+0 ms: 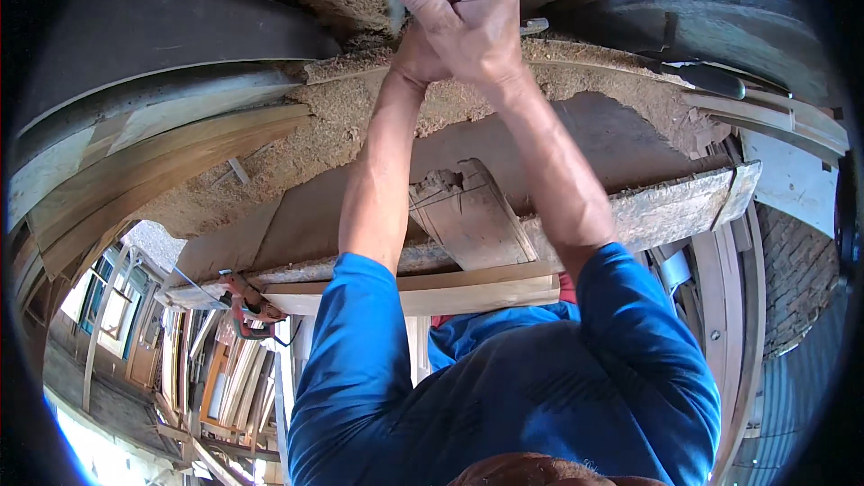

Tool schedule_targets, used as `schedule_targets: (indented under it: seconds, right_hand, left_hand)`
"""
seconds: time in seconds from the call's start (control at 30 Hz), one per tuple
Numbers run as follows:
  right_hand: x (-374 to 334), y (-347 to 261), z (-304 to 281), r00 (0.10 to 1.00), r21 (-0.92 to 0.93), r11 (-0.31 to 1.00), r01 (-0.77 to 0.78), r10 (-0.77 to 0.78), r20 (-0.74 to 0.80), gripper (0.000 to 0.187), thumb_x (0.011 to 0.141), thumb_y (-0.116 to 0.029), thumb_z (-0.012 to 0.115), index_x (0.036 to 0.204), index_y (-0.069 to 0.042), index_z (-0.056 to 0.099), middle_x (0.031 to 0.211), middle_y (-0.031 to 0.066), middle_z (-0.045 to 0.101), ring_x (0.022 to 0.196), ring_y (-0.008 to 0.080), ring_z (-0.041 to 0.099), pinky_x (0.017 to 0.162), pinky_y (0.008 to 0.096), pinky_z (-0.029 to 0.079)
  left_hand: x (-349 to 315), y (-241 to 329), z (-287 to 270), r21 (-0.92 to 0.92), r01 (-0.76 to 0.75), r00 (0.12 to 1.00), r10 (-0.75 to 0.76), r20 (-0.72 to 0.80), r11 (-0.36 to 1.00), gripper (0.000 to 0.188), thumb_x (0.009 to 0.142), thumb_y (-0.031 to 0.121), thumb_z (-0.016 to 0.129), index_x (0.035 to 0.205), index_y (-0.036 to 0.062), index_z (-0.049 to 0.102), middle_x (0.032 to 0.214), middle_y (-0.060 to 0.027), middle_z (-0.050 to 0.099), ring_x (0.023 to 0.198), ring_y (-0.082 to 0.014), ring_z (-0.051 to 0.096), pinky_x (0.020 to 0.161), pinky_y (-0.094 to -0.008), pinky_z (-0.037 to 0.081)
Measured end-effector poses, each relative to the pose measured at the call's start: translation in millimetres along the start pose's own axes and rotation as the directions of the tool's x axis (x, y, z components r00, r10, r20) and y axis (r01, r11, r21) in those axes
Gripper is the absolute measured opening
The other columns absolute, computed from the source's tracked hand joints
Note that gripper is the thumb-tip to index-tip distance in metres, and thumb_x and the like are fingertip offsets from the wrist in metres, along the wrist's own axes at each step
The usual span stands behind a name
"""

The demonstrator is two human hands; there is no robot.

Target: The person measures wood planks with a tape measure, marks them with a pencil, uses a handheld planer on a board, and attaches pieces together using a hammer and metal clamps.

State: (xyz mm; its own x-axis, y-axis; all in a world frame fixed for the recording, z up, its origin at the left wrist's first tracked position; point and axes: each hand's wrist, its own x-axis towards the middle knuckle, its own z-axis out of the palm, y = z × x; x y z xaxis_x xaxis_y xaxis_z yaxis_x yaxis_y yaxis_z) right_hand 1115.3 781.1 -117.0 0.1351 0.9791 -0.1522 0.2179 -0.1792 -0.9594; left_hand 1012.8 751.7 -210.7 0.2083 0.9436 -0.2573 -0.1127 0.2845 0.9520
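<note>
Blue shirt [540, 378] filled the foreground; ahead, a curled right hand [477, 22] overlapped the mostly hidden left hand [418, 56]. I couldn't tell what either held; a metallic tip [535, 26] showed beside them.

Right hand [479, 25] over left hand [419, 56]
</note>
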Motion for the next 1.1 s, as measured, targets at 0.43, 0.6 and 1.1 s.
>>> schedule_targets:
  seconds: [0.43, 0.6, 1.1]
  right_hand:
    - [-19.6, -0.4, 19.2, 0.978, 0.003, 1.0, 0.015, -0.014, -0.208, 0.035, 0.084, -0.029, 0.081, 0.081, 0.002, 0.064, 0.068, 0.0053, 0.06, 0.062, 0.011, 0.056, 0.058, 0.0269, 0.047]
    - [-4.1, -16.2, -0.4, 0.995, 0.064, 0.995, -0.077, 0.072, 0.071, 0.035, 0.088, -0.025, 0.074, 0.071, 0.0, 0.056, 0.066, 0.0093, 0.056, 0.06, 0.0163, 0.053, 0.055, 0.0346, 0.044]
    - [-7.7, 4.6, 10.1, 0.991, -0.008, 0.998, 0.065, -0.066, -0.113, 0.035, 0.084, -0.029, 0.081, 0.081, 0.001, 0.064, 0.064, 0.0067, 0.059, 0.058, 0.0138, 0.056, 0.055, 0.031, 0.047]
  left_hand:
    - [-16.6, 10.0, -6.9, -0.076, 0.096, 0.991, -0.088, 0.096, 0.993, 0.058, 0.074, 0.012, 0.078, 0.127, 0.0035, 0.056, 0.116, -0.0096, 0.064, 0.108, -0.0211, 0.061, 0.092, -0.035, 0.049]
    - [-5.1, 5.7, -12.8, 0.01, 0.048, 0.998, -0.049, 0.048, 0.999, 0.057, 0.075, 0.012, 0.077, 0.128, 0.0031, 0.056, 0.117, -0.0108, 0.065, 0.108, -0.0225, 0.062, 0.092, -0.0356, 0.049]
    - [-22.8, 66.8, -19.3, 0.679, 0.21, 0.887, -0.429, 0.17, 0.704, 0.051, 0.081, 0.013, 0.07, 0.129, 0.001, 0.058, 0.118, -0.0162, 0.068, 0.11, -0.0289, 0.065, 0.093, -0.0384, 0.05]
